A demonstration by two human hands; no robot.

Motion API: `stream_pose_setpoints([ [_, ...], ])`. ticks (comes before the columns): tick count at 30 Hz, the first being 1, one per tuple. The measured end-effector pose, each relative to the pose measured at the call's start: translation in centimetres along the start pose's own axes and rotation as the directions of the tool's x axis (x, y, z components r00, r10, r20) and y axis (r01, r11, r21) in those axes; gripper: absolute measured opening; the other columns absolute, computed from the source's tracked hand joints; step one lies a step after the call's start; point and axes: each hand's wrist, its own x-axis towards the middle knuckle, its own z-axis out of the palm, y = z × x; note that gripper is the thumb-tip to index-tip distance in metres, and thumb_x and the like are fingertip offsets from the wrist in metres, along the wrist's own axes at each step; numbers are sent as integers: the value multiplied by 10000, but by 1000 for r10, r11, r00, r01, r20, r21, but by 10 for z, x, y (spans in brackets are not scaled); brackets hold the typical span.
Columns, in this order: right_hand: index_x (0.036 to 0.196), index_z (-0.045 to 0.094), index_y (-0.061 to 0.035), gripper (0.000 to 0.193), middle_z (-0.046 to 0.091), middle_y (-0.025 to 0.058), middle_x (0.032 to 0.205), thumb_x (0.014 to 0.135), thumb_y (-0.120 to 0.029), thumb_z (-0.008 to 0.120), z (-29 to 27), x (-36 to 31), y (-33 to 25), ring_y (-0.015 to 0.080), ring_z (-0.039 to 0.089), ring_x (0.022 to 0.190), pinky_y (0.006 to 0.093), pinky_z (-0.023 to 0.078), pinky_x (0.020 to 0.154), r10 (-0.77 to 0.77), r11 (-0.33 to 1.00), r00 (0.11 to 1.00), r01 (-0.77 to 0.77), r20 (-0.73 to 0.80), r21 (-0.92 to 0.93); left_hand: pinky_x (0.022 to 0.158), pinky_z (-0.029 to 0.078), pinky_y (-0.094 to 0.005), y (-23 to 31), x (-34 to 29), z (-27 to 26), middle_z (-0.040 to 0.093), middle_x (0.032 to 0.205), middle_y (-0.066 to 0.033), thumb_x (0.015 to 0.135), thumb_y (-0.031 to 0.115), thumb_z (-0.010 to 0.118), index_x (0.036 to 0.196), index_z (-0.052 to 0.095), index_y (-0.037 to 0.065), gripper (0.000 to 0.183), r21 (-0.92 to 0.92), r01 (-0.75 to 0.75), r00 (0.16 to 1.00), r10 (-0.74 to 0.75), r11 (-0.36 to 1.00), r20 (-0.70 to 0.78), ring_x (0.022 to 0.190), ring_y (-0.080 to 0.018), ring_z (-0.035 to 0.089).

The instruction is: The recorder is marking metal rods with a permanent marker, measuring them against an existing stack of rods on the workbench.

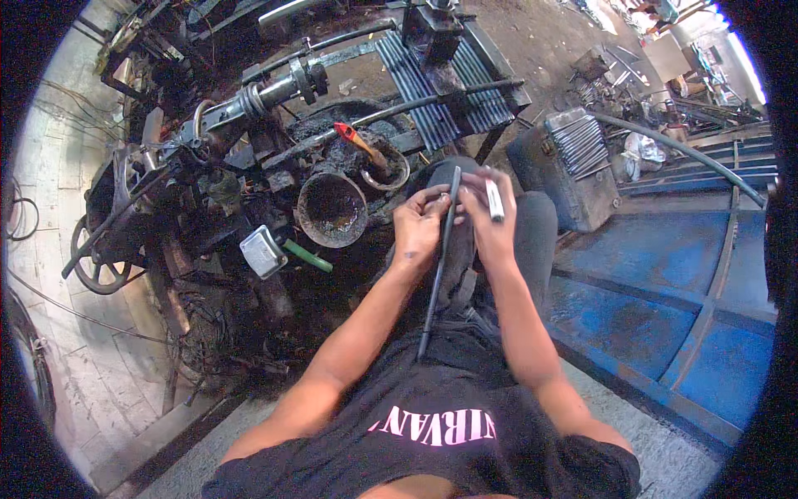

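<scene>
A long dark metal rod (438,287) runs lengthwise over my lap, its lower end against my shirt. Near its far end, my left hand (417,226) pinches it between thumb and fingers. Close by on the right, my right hand (494,226) has a white marker-like stick (495,201) between its fingers. The thumb side of that hand is at the rod, though blur hides whether it also grips it.
A greasy machine (270,98) stands ahead on the left. Before it are a round pan (332,210) of dark matter and a pot holding an orange-handled brush (362,145). Rods (416,91) line a rack; more rods (579,145) lie on a dark box. Blue metal panels (619,320) lie right.
</scene>
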Motion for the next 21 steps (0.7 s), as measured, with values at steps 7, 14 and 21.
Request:
stream_pose_setpoints([
  [7,1017,554,-43,320,664,104,913,743,93,647,13,66,-3,169,628,688,300,520,541,245,940,953,-189,-176,284,730,544,-280,-3,47,8,715,965,-124,919,24,621,1102,649,-72,209,242,-269,963,264,932,50,813,-152,681],
  [14,990,561,-27,301,626,66,906,735,100,656,-9,61,17,178,642,887,311,523,776,37,996,986,-23,-162,89,766,529,-343,13,55,11,726,963,-198,915,93,610,1082,660,-3,199,676,-354,934,276,646,226,861,-234,715],
  [21,1043,528,-53,327,633,58,941,778,61,682,-4,48,28,148,630,919,294,516,789,-75,997,983,75,-170,-6,695,523,-286,6,63,9,725,828,-103,906,58,636,1021,673,-12,140,606,-357,925,357,711,127,760,-128,674],
])
